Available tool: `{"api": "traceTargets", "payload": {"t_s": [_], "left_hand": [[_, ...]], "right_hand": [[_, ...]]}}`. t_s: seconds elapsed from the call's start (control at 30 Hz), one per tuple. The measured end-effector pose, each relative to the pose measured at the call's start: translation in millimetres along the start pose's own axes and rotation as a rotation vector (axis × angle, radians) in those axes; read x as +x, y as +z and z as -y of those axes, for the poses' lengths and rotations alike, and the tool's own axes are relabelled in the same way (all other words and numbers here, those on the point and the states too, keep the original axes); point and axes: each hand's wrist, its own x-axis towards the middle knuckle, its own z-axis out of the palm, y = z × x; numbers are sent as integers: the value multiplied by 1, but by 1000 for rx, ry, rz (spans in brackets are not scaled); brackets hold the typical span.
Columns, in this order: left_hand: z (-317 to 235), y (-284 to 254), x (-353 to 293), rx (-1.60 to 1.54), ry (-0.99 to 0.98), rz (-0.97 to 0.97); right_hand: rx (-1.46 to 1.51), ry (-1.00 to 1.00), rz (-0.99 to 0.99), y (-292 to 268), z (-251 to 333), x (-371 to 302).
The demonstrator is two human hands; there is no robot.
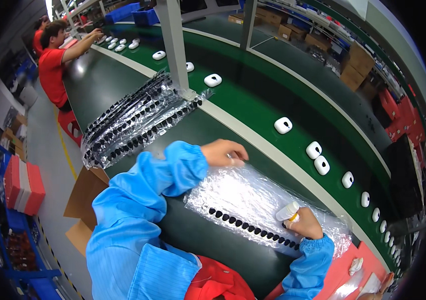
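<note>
My right hand [307, 223] grips a small white bottle [288, 211] with a yellow band, its body tilted over a clear plastic sheet [238, 192]. A row of small black rounded pieces [251, 228] runs along the sheet's near edge, the last of them beside my right wrist. At the sheet's far left corner is my left hand [224, 152], fingers curled; a small pale thing shows at the fingertips, too blurred to name. The sheet lies flat and wrinkled on the dark green bench [188, 220]. Both my forearms wear blue sleeves.
Several clear sheets with black pieces [138, 120] lie stacked to the left, by a grey post [174, 45]. Beyond the bench's pale rail, a green conveyor [258, 100] carries white rounded cases [283, 125]. Pink foam [345, 270] lies at right. A co-worker in red [53, 70] works far left.
</note>
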Motion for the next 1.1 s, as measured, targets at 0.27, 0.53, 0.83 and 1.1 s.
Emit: {"api": "traceTargets", "payload": {"t_s": [0.27, 0.53, 0.83, 1.1], "left_hand": [[33, -66, -124, 779, -277, -733], [76, -60, -203, 858, -629, -750], [13, -45, -205, 544, -652, -517], [20, -69, -265, 333, -644, -244]], "right_hand": [[-12, 18, 4, -3, 4, -2], [-51, 73, 24, -4, 12, -1], [-31, 101, -7, -1, 12, -4], [-10, 110, 10, -5, 0, -3]]}}
